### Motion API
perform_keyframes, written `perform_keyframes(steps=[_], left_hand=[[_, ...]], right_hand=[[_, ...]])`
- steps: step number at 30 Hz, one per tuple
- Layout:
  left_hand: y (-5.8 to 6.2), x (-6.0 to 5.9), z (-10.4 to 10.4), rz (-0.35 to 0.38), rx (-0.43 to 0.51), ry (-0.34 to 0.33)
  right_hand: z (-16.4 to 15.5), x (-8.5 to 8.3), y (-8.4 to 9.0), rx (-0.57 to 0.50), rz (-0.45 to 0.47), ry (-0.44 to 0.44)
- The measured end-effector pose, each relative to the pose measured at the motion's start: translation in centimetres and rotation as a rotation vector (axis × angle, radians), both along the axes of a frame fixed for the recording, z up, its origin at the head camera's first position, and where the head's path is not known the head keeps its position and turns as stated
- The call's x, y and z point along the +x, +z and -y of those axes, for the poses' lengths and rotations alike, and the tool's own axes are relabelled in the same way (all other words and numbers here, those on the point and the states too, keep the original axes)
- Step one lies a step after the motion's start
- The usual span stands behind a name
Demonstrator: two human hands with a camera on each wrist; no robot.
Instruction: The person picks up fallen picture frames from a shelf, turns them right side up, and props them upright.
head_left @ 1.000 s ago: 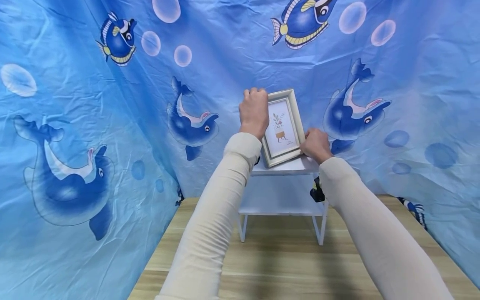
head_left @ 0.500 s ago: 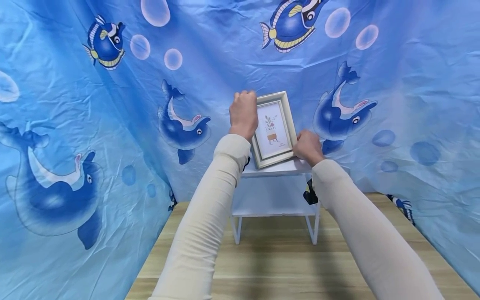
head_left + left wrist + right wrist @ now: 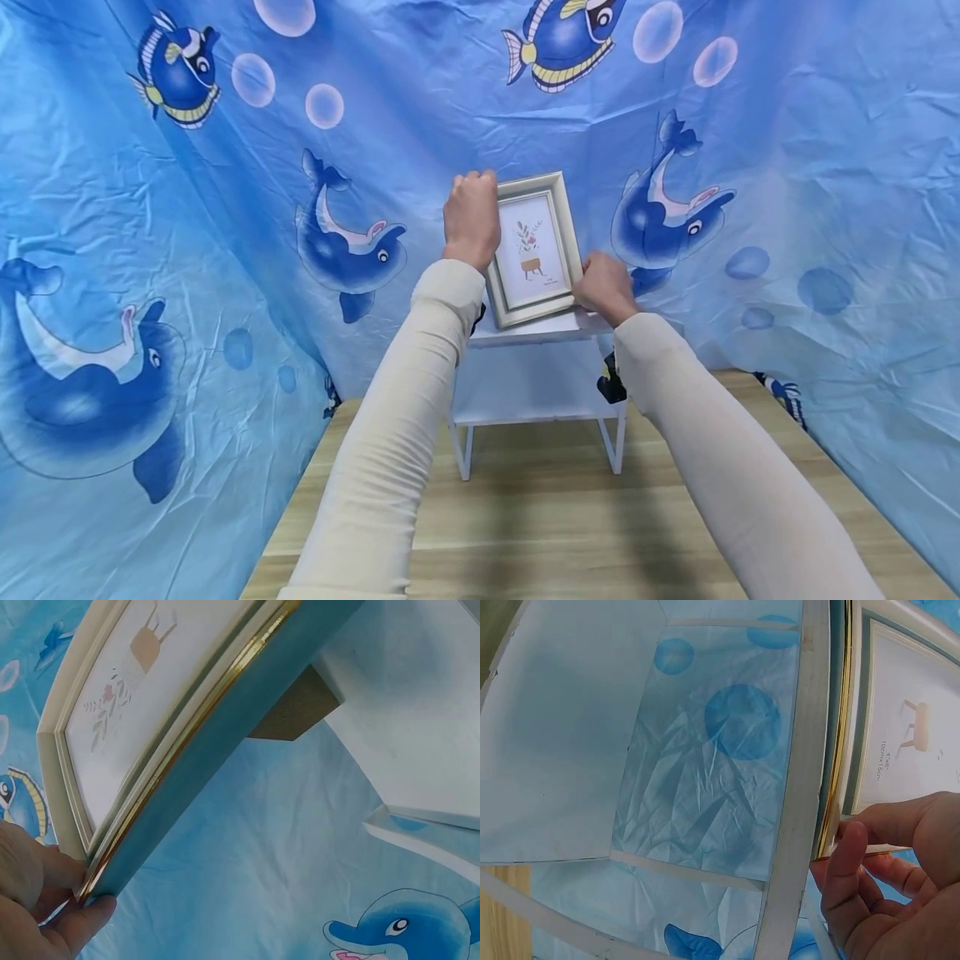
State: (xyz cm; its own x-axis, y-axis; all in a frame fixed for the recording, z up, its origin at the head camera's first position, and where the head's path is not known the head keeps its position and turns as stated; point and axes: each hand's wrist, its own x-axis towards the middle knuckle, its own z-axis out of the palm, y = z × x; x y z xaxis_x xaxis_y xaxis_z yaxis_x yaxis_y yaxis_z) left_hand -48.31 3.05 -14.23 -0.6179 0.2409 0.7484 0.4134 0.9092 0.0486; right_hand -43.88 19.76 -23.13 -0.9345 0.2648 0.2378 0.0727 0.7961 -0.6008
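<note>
A cream picture frame (image 3: 568,225) with a print of a potted plant stands tilted over the white table's top. Its upper left corner is gripped by my left hand (image 3: 472,218). In the left wrist view, the thumb and fingers (image 3: 79,924) pinch that corner, and a brown stand (image 3: 296,709) sticks out behind the frame. My right hand (image 3: 604,285) pinches the lower right corner, close over the tabletop. The right wrist view shows thumb and fingers (image 3: 847,881) around that corner, near the white table edge (image 3: 791,787). The frame's back is mostly hidden.
The white two-tier table (image 3: 532,383) has a lower shelf and thin metal legs (image 3: 617,450). It stands on a wood-look floor (image 3: 555,533). Blue curtains (image 3: 420,100) printed with dolphins and fish hang behind it and on both sides.
The whole scene shifts left in the head view as the camera turns. Both hands keep their hold on the picture frame, whose tilt looks about the same.
</note>
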Motion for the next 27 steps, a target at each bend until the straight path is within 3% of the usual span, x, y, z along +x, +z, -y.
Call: perform_keyframes(steps=[10, 18, 27], left_hand=[[0.3, -0.6, 0.0, 0.017, 0.023, -0.021], [0.4, -0.9, 0.2, 0.035, 0.034, -0.066], [0.2, -1.2, 0.1, 0.047, 0.031, -0.072]], right_hand=[[-0.1, 0.5, 0.0, 0.019, -0.013, 0.021], [-0.1, 0.7, 0.3, 0.039, 0.024, 0.011], [0.0, 0.8, 0.4, 0.024, 0.048, 0.011]])
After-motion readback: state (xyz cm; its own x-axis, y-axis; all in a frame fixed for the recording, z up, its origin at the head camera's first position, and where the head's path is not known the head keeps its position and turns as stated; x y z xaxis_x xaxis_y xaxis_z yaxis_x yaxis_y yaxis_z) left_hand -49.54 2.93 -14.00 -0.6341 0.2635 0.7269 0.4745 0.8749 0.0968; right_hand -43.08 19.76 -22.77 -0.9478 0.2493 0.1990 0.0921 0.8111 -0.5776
